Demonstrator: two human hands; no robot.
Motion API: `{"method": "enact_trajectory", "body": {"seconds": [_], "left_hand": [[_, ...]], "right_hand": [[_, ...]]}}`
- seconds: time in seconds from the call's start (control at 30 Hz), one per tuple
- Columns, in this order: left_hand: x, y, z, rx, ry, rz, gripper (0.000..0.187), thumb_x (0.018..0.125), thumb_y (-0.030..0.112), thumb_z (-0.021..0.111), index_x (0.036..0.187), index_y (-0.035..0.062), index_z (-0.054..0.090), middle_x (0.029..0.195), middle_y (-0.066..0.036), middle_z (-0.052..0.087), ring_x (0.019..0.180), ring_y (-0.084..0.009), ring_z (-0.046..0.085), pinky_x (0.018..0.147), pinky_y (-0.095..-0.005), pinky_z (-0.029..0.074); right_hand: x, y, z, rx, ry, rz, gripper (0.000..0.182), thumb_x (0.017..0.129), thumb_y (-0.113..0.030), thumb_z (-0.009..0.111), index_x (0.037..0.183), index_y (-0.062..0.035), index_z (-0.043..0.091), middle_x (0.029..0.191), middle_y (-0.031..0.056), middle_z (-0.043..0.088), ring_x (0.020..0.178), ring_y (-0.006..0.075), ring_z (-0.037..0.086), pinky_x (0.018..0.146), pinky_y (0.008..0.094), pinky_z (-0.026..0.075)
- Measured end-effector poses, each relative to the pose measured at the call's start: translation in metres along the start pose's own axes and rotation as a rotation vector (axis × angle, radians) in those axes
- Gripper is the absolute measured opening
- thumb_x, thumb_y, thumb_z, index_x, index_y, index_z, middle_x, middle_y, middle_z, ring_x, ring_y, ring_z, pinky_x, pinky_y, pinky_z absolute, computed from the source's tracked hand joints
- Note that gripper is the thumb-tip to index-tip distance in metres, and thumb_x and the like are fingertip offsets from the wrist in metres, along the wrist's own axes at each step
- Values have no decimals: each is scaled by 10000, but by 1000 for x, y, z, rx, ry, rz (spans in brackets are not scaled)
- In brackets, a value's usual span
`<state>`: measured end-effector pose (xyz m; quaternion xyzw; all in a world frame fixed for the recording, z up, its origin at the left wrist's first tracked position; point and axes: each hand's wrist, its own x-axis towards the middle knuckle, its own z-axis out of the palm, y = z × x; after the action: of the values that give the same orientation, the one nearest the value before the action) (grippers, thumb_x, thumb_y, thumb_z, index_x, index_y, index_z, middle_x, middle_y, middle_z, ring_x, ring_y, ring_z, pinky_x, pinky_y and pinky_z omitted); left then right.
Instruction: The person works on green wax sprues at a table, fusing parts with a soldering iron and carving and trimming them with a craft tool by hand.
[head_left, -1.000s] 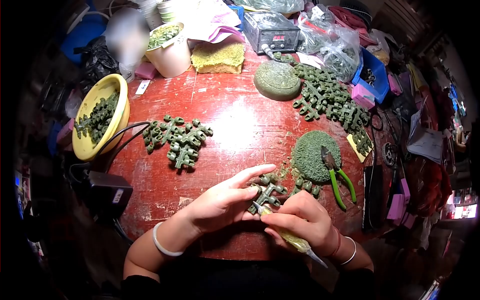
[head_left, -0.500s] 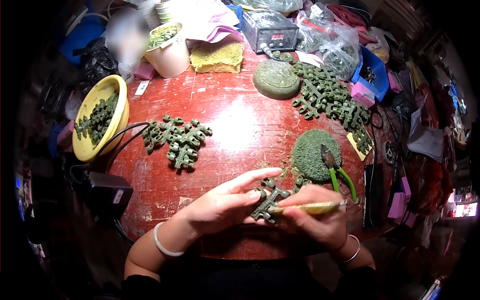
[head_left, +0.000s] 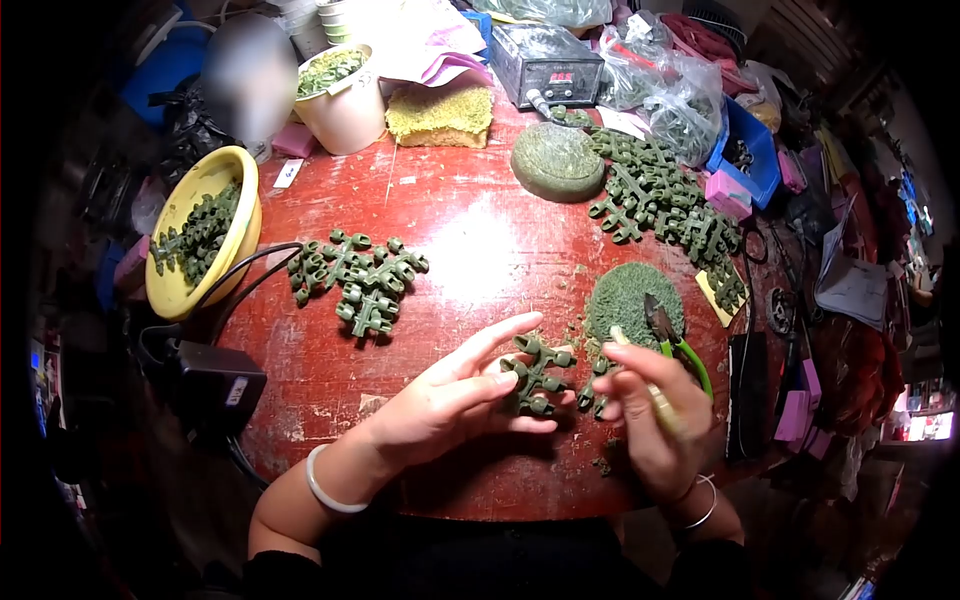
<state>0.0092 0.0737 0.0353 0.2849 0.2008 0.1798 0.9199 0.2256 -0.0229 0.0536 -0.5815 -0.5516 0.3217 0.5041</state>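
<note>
My left hand [head_left: 450, 395] is closed on a dark green branched piece [head_left: 538, 376] with several small cup-like ends, gripped between thumb and fingers. My right hand [head_left: 665, 440] is wrapped round a slim, pale yellow-handled tool [head_left: 664, 412]. Its end points up and away, clear of the held piece; the tip is too blurred to name. Another green branched piece [head_left: 592, 392] lies on the table, partly hidden by my right fingers. Just beyond that hand sit a round, rough green pad [head_left: 618, 298] and green-handled cutters [head_left: 690, 362] resting on it.
Similar green pieces lie on the red table [head_left: 400, 190] in a left cluster [head_left: 362, 282] and a right pile [head_left: 665, 195]. A yellow bowl [head_left: 248, 215], black adapter [head_left: 215, 388], white bucket [head_left: 345, 115], sponge [head_left: 440, 115], smooth green disc [head_left: 555, 165] and control box [head_left: 545, 65] surround the area.
My right hand has drawn back right from the held piece, and the tool has swung from lying across it to pointing upward. My left hand has shifted slightly, turning the piece.
</note>
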Motion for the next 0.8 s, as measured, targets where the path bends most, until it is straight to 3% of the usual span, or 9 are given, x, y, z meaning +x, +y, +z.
{"method": "enact_trajectory", "body": {"seconds": [0.03,0.07,0.17,0.4,0.47,0.53,0.6,0.73,0.8], "left_hand": [[-1,0,3,34,18,10,651,1038,118,483,1599,75,155,1512,-213,418,1321,-381,522,1094,-587,443],[-1,-1,3,35,17,9,651,1038,118,483,1599,75,155,1512,-213,418,1321,-381,522,1094,-587,443],[-1,1,7,-27,26,-25,565,1046,109,479,1558,15,259,1467,-203,461,1330,-332,516,1105,-580,440],[-4,-6,-6,84,-60,4,506,995,37,581,1467,19,400,1434,-229,494,1306,-365,541,1088,-551,478],[-1,-8,-9,-41,-57,94,478,979,6,608,1425,51,442,1430,-169,523,1319,-292,540,1109,-477,473],[-2,-5,-7,-75,21,112,468,966,20,635,1392,42,441,1438,-213,504,1338,-345,521,1109,-499,469],[-1,-2,-4,-88,73,131,543,926,49,693,1396,46,421,1424,-266,498,1315,-392,529,1068,-547,498],[-2,-1,-3,-105,83,132,594,913,89,722,1412,39,404,1417,-267,501,1292,-369,549,1062,-543,503],[-3,0,-2,-60,96,123,614,909,105,731,1420,30,398,1411,-271,504,1286,-359,554,1059,-541,505]], "right_hand": [[2,6,1,-142,-72,-145,299,928,31,666,1222,-23,671,993,133,693,722,153,669,669,274,567],[3,6,3,-142,-70,-145,299,928,31,666,1222,-23,671,993,133,693,722,153,669,669,274,567],[6,3,8,-228,-161,-181,341,871,55,704,1200,-28,669,994,167,656,827,263,680,726,335,547],[11,2,3,-206,-215,-270,339,892,58,683,1224,-4,656,1012,166,686,837,255,703,726,316,560],[6,1,6,-111,-54,-216,318,916,35,669,1233,36,649,1011,167,705,800,256,703,715,320,562],[7,-3,-4,-96,-55,-233,307,930,-2,672,1230,61,650,985,165,718,769,255,700,691,323,553],[6,-3,-13,-66,-233,-291,320,909,-49,716,1215,31,671,965,158,731,763,237,697,667,317,543],[11,-3,-3,-217,-206,-399,353,821,-36,788,1163,-15,707,974,112,748,749,217,677,664,314,543],[11,-5,-3,-162,-189,-331,344,809,-2,784,1145,-23,714,978,93,750,748,222,680,660,315,545]]}}
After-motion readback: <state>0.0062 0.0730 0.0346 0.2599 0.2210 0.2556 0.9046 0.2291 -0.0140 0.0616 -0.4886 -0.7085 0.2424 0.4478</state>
